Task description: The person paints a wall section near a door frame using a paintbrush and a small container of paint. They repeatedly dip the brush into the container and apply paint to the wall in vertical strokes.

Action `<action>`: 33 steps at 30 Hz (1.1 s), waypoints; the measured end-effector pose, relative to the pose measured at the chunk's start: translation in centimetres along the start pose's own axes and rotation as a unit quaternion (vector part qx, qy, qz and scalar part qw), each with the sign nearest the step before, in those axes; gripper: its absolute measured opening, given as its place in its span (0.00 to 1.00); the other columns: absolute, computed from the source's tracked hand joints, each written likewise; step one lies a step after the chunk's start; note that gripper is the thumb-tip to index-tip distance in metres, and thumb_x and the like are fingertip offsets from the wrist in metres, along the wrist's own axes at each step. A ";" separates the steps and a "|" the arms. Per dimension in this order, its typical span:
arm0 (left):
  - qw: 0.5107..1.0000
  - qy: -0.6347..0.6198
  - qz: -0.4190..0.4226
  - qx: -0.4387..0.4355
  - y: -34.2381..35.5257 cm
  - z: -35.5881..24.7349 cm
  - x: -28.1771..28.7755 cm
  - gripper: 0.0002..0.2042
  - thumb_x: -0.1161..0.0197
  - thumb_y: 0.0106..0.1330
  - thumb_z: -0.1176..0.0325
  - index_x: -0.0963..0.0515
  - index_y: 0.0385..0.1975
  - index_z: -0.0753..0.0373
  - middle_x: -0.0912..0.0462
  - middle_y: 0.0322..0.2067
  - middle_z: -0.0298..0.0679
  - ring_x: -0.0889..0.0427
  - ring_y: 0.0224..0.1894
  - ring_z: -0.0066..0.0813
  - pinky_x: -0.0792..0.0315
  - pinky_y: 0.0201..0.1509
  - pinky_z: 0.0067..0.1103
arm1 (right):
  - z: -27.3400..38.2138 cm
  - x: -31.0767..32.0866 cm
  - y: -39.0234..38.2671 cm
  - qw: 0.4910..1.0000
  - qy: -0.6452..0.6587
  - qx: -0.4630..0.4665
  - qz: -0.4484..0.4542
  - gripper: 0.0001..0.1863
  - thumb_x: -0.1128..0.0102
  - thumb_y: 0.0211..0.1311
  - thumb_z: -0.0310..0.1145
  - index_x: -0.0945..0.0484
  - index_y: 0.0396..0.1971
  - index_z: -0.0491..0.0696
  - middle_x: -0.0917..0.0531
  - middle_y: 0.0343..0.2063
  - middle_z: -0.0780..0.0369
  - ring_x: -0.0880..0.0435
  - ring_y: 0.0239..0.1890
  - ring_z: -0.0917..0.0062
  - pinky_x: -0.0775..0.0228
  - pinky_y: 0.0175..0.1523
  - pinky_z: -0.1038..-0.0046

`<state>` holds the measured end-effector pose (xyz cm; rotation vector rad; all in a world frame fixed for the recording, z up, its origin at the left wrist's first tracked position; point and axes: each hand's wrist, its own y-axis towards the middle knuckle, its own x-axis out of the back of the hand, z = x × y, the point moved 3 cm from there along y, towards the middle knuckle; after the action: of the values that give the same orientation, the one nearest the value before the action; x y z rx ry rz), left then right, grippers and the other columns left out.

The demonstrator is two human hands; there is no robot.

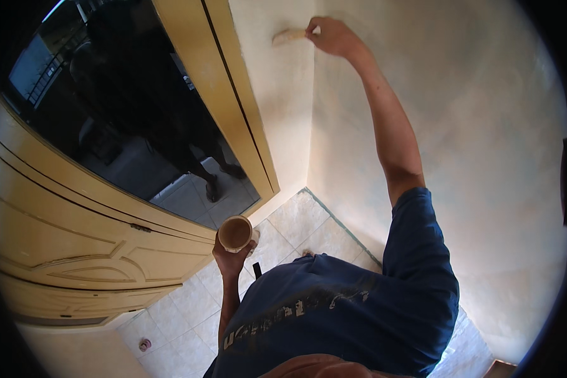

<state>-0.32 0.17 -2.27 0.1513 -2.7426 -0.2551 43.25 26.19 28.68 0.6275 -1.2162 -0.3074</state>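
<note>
My right hand (335, 38) is raised up to the wall (290, 82) near the inner corner. Its fingers pinch the handle of a paintbrush (290, 36), whose bristle end points left and seems to meet the pale wall. Lower down, my left hand (233, 259) is wrapped round a cup (235, 220) held upright in front of my body. The cup's inside looks brownish; whether that is paint or the bare inner wall I cannot tell.
A yellow-brown panelled door or cabinet (101, 233) with a dark glass pane (126, 113) stands at the left, close to the cup. A second wall (472, 138) rises at the right. Pale tiles cover the floor (296, 217); a small reddish object (145, 344) lies at the lower left.
</note>
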 end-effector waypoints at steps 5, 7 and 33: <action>0.999 -0.023 0.020 -0.040 1.5 -0.8 -1.2 0.36 0.14 0.43 0.62 0.24 0.54 0.67 0.13 0.44 0.45 0.13 0.47 0.37 0.20 0.52 0.31 | -0.3 5.8 0.8 0.990 0.004 0.009 -0.140 0.12 0.39 0.66 0.34 0.20 0.43 0.42 0.15 0.35 0.42 0.14 0.40 0.48 0.22 0.44 0.56; 1.000 0.001 -0.001 -0.014 0.3 -0.5 -0.6 0.36 0.14 0.44 0.63 0.24 0.54 0.67 0.13 0.45 0.45 0.13 0.47 0.36 0.20 0.52 0.31 | 3.4 6.3 0.8 0.984 0.087 -0.036 -0.151 0.12 0.38 0.66 0.35 0.19 0.41 0.42 0.15 0.35 0.42 0.14 0.41 0.49 0.22 0.44 0.57; 0.999 0.025 -0.032 -0.018 -1.9 -1.0 -0.6 0.39 0.13 0.45 0.57 0.25 0.56 0.67 0.13 0.46 0.45 0.13 0.48 0.37 0.19 0.52 0.31 | -3.5 -23.9 -23.6 0.956 0.214 -0.196 0.029 0.10 0.40 0.68 0.35 0.23 0.43 0.46 0.16 0.26 0.45 0.16 0.30 0.46 0.25 0.34 0.52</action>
<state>0.70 -1.75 -1.98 0.2332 -2.6847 -0.3137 41.02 21.36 -4.68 0.2892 -0.7252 -0.3326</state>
